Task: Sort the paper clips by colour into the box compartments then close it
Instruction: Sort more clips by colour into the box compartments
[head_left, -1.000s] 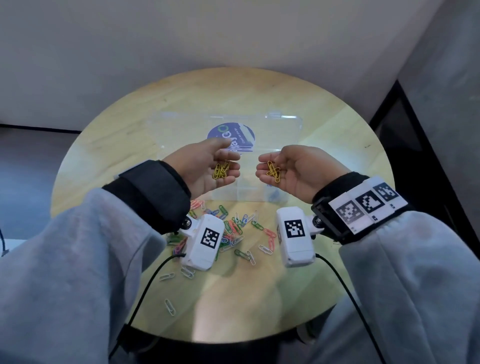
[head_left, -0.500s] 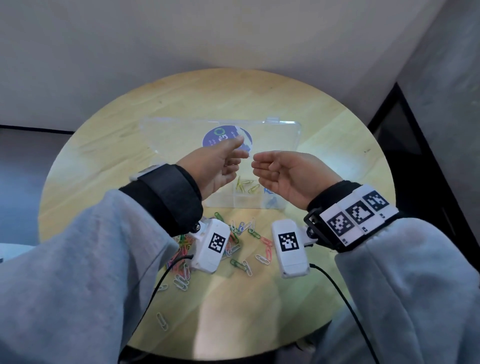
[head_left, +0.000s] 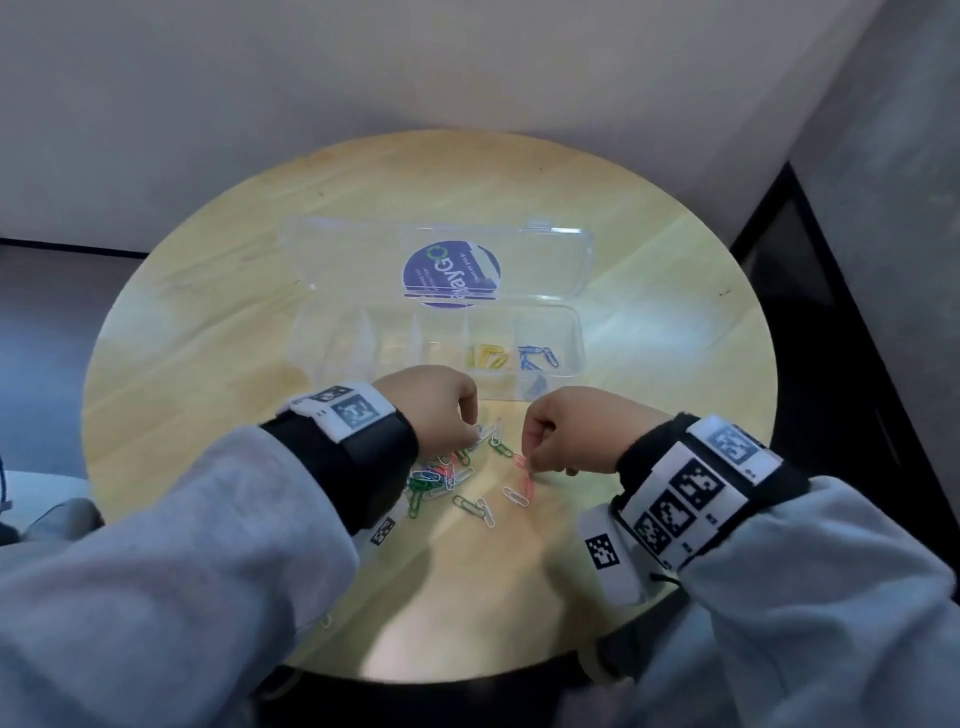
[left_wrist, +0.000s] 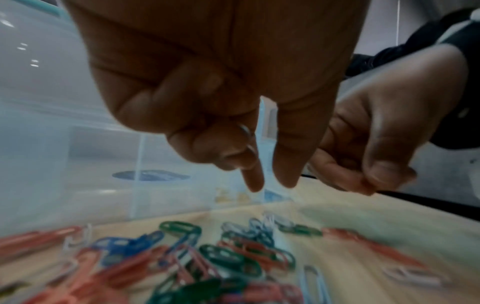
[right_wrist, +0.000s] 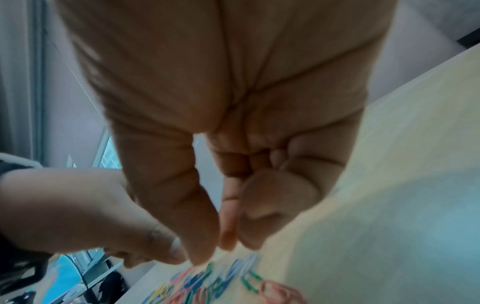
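Lying in a loose heap at the centre of the head view, the paper clips (head_left: 451, 478) in green, pink, white and blue are scattered on a round wooden table (head_left: 649, 270). Just above the heap sits the clear box (head_left: 566, 332), its lid (head_left: 332, 260) folded open toward the top of the frame. Yellow clips (head_left: 488, 356) fill one compartment; blue clips (head_left: 537, 357) fill the one to its right, at the box's right end. The other compartments look pale and blurred.

The left hand (head_left: 428, 405) hovers at the heap's upper left, fingers curled, forefinger and thumb pointing down with a small gap between them; a pale clip seems tucked in its curled fingers, though blur makes this uncertain. The right hand (head_left: 576, 431), right of the heap, brings thumb and fingertips together at a pink clip (head_left: 522, 464); whether it truly grips is unclear.
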